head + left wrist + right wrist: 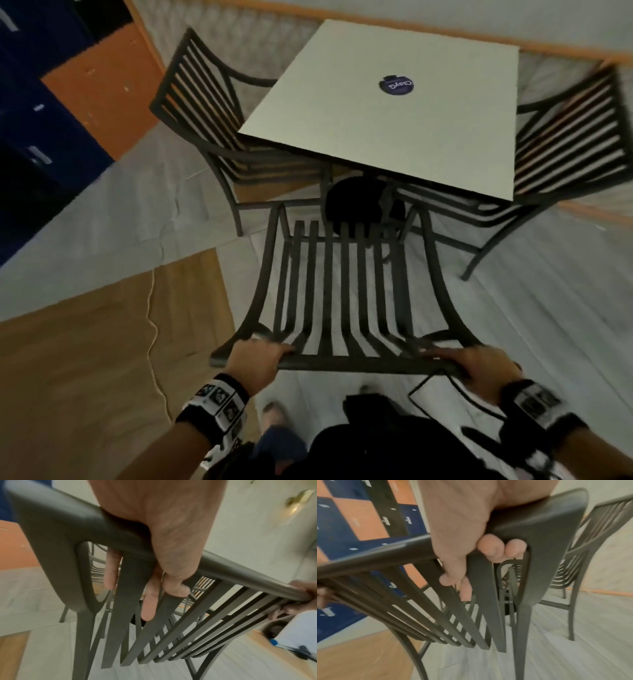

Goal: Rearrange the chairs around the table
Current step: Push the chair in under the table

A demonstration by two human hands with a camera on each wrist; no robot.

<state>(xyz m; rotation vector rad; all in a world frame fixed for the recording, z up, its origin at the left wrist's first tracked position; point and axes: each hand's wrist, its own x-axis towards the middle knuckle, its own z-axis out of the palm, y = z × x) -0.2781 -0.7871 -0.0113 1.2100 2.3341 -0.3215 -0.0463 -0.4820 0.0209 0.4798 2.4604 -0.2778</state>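
Note:
A dark slatted chair (342, 291) stands right in front of me, its seat facing the near edge of a square white table (376, 113). My left hand (255, 356) grips the left end of its top rail (72, 519), fingers (149, 604) curled between the slats. My right hand (479, 363) grips the right end of the same rail (539, 515), fingertips (489, 547) wrapped under it. A second chair (205, 113) sits at the table's left side. A third chair (565, 137) sits at its right side.
Blue and orange lockers (51, 102) line the wall at the left. A thin white cord (152, 335) runs over the wooden floor patch at the lower left. A black round table base (356, 202) shows under the tabletop. My foot (274, 414) is behind the held chair.

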